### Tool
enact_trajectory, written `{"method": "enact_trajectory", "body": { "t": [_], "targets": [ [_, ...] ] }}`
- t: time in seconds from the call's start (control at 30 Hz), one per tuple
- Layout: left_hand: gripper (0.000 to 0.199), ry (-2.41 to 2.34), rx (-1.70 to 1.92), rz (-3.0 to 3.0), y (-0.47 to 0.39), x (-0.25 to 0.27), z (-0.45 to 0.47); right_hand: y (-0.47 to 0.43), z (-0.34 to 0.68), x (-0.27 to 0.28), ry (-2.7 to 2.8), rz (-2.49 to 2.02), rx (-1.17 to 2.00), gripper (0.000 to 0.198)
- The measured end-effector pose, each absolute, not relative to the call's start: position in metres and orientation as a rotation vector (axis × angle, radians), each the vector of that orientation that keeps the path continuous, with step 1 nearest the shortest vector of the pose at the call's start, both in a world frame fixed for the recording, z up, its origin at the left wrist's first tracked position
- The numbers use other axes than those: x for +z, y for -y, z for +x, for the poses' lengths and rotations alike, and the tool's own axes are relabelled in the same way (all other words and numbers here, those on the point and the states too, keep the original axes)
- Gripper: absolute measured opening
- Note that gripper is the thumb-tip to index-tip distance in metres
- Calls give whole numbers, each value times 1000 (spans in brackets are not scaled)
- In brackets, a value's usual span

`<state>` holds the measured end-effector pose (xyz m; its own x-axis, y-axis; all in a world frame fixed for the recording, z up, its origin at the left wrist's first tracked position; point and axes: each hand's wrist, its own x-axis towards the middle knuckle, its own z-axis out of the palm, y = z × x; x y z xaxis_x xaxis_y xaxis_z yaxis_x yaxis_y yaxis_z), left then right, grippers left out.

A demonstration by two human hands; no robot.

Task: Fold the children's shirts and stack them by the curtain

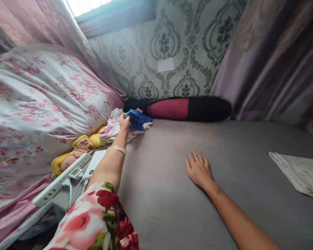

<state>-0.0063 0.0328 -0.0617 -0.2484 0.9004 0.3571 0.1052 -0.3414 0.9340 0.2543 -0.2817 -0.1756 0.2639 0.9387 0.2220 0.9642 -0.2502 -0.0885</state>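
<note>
At the far left of the grey bed sheet (156, 166), my left hand (124, 123) is closed on a crumpled blue cloth (137, 119). The cloth's exact kind is not clear. Under and beside it lies a white cloth with a pink pattern (112, 127), partly covered by the hand and the blue cloth. My right hand (198, 168) rests flat on the sheet right of the middle, fingers spread, holding nothing.
A black and dark-red long bag (169, 108) lies along the wall. On the left are flowered bedding (41, 90), a yellow plush toy (67, 161), a white power strip (62, 178) with cables and a white power bank (95, 163). Folded cloth (299, 175) lies at right.
</note>
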Motion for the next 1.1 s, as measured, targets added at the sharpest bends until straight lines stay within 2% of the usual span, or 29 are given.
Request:
{"method": "enact_trajectory", "body": {
  "t": [0.33, 0.63, 0.7, 0.83, 1.1],
  "targets": [
    [24, -717, 1487, 896, 22, -66, 85, 284, 255, -175, 1738, -2259, -113, 51],
    [22, -412, 1034, 857, 118, -50, 159, 286, 273, -152, 1224, -1673, -316, 55],
    [25, -354, 1003, 895, 138, -50, 170, 288, 279, -147, 1149, -1553, -328, 51],
    [29, -432, 956, 970, 160, -68, 187, 289, 289, -143, 1074, -1517, -240, 26],
    [56, -544, 942, 962, 160, -115, 183, 288, 319, -142, 675, -1679, -148, 33]
  ]
}}
